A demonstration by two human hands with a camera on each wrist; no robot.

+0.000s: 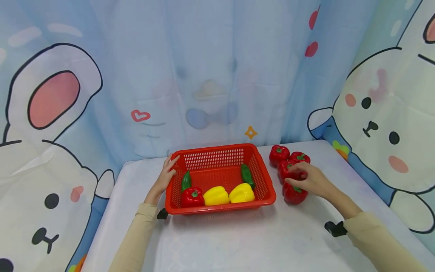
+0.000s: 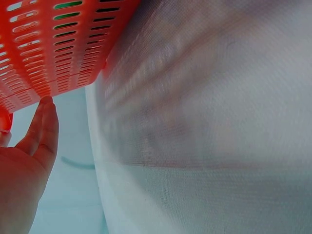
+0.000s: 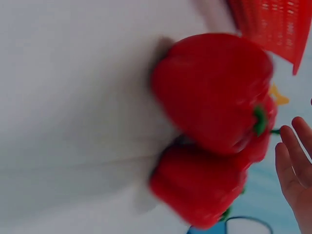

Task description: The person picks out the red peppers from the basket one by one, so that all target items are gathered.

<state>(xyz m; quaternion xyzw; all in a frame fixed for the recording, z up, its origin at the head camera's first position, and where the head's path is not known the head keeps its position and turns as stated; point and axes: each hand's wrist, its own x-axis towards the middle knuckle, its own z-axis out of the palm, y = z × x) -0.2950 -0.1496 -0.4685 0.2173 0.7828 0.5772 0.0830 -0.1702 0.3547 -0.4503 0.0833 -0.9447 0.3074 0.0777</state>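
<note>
A red plastic basket (image 1: 217, 151) stands in the middle of the table. My left hand (image 1: 165, 176) touches its left rim, and in the left wrist view fairly straight fingers (image 2: 48, 126) lie against the slotted wall. Inside the basket are a red bell pepper (image 1: 192, 197), two yellow bell peppers (image 1: 216, 195) (image 1: 242, 193) and two green peppers (image 1: 186, 181) (image 1: 247, 176). Over several red bell peppers at the right hovers my right hand (image 1: 310, 179), thumb and fingers spread. The nearest red bell pepper (image 3: 214, 87) shows with nothing gripping it; the fingers (image 3: 292, 151) are beside its stem.
A white cloth covers the table (image 1: 217, 241), which ends at a pale blue printed curtain (image 1: 217, 75) behind the basket. Farther back among the red peppers, one (image 1: 279, 155) sits near the table's back edge, right of the basket.
</note>
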